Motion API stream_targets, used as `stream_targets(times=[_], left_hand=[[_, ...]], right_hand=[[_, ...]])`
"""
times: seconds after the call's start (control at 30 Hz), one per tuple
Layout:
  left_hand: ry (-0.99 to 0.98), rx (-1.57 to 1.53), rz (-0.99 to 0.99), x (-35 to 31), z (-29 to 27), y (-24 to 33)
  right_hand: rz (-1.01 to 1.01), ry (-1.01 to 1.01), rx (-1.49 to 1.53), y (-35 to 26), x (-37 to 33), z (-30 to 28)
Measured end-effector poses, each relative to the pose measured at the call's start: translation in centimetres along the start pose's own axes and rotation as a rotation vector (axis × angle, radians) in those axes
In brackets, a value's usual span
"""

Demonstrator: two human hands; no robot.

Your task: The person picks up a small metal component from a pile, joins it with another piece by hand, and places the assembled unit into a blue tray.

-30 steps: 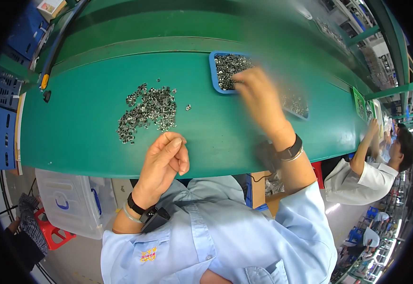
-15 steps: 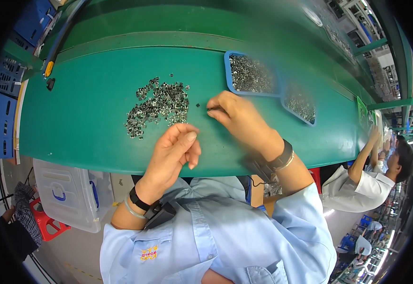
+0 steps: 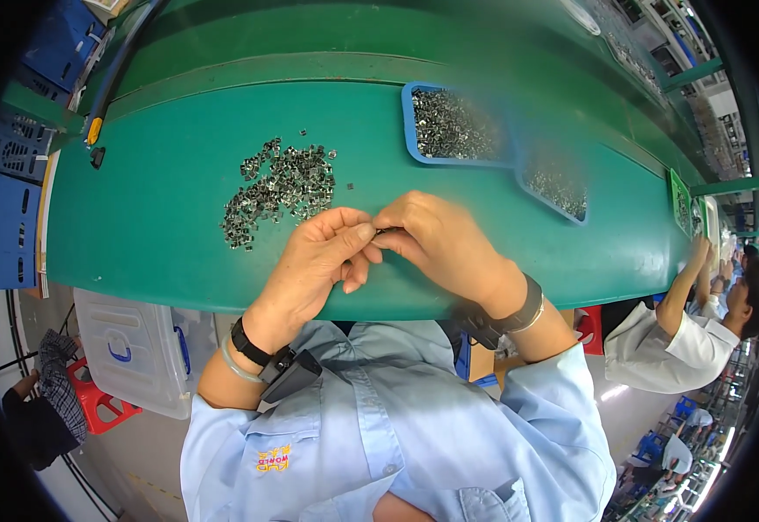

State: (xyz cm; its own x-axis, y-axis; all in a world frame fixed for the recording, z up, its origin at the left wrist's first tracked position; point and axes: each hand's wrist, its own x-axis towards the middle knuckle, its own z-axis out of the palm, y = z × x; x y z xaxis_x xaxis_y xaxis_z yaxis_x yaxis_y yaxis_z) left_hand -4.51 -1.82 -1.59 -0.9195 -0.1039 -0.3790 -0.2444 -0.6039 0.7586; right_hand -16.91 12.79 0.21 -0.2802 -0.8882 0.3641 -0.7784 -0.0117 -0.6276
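My left hand and my right hand meet over the near part of the green table, fingertips touching. Between the right thumb and forefinger a small dark piece shows in part; its exact kind is too small to tell. The left thumb and forefinger are pinched together against the same spot, and what they hold is hidden. Beyond my left hand lies a loose pile of small shiny metal pieces. One single piece lies apart, to the right of the pile.
Two blue trays hold many small metal pieces: one tray at the back, another tray right of it, partly blurred. A yellow-handled tool is at the far left. A clear lidded box stands below the table. A co-worker sits at right.
My right hand has moved left and nearer, from beside the single piece to my left hand. Their fingertips now touch. My left hand stays in nearly the same place.
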Motion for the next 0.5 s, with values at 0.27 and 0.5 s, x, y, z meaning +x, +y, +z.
stream_targets(times=[0.27,0.5], left_hand=[[-0.135,-0.124,-0.103,0.2,0.2,0.0],[-0.061,-0.030,-0.029,0.0,0.7,-0.1]], right_hand=[[-0.001,0.068,0.065,0.2,-0.9,-0.2],[0.098,0.033,0.226,0.5,-1.5,-1.1]])
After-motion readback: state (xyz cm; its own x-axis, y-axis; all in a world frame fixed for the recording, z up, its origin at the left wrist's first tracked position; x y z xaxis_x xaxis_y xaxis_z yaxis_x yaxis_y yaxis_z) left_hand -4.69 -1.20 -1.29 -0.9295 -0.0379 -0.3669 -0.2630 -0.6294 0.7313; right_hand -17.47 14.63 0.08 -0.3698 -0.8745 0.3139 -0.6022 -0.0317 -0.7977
